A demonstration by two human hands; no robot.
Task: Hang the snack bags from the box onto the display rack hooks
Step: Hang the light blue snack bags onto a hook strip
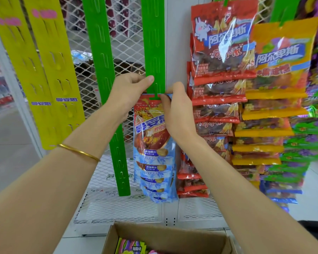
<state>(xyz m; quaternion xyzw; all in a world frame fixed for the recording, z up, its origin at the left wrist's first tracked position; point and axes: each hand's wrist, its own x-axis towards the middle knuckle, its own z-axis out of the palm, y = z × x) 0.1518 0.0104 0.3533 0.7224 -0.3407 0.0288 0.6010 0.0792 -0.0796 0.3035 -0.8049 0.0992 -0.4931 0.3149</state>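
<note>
The step in hand is the hanging itself: one snack bag (150, 125) is being seated on a hook tab (155, 97) of the green strip (152, 43). The tab shows in front of the bag's top band, so the hole looks threaded or very nearly so.

The left hand (130, 87) is raised with the forearm reaching up from the lower left. Its fingers curl round the strip's left edge and its thumb (150, 79) presses on the front face just above the tab, steadying the strip. The right hand (174, 105) comes in from the lower right, wrist bent. Its thumb and fingertips pinch the bag's top edge just right of the tab; how the other fingers lie behind the bag cannot be told.

The bag hangs straight down below both sets of fingers. More bags of the same kind (158, 182) overlap on the strip beneath it, and red bags (220, 52) hang just right of the right hand.

The next move likely calls for drawing the top band down until the tab holds it, then letting go with both hands and reaching down to the box (172, 235), well below the fingers, where more packets (130, 247) show.
</note>
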